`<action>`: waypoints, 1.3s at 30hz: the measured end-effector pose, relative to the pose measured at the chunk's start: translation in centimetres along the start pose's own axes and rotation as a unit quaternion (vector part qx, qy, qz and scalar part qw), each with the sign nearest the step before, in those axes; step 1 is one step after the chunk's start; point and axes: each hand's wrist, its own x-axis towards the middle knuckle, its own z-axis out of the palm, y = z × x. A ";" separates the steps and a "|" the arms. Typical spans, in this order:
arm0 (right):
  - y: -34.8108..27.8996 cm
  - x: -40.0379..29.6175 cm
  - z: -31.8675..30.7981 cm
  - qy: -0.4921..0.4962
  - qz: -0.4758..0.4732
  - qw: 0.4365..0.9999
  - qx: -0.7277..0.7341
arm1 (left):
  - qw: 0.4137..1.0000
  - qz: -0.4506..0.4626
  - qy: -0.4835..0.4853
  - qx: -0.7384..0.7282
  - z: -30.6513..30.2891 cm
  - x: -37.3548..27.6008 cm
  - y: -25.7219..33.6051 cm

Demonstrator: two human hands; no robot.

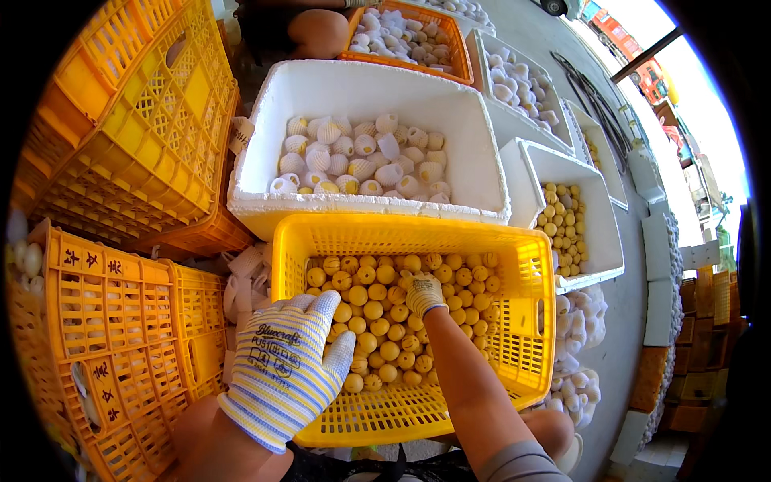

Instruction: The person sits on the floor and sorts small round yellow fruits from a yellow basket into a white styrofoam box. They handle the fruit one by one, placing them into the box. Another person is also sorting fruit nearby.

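A yellow plastic crate [415, 431] stands before me, filled with small round yellow fruits [389, 350], some with darker stripes. My left hand [289, 358], in a striped knit work glove, hovers over the crate's left side. Its thumb is spread from the fingers, and no object shows between them; the palm is hidden. Deep among the fruits is my right hand [425, 293], in a matching glove. Its fingers bend down at the fruits, and whether they grip one is hidden. Beyond the crate, a white foam box [373, 78] contains fruits in white foam nets [365, 144].
Loose foam nets [248, 271] lie left of the crate, beside stacked yellow crates [138, 126]. To the right is another foam box [608, 241] with bare fruits. An orange crate [467, 60] with netted fruits stands at the back, near another person's knee [318, 33].
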 end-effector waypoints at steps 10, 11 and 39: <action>0.0 -8.5 -1.4 0.119 -0.103 0.717 0.679 | 1.000 -0.013 -0.018 0.005 -0.3 -0.1 0.2; -1.1 -10.6 -2.9 0.122 -0.136 0.696 0.695 | 1.000 -0.015 -0.023 -0.004 -0.4 -0.1 0.4; -5.2 -20.8 -6.3 0.035 -0.283 0.446 0.849 | 0.974 0.191 0.035 -0.117 3.2 2.0 2.2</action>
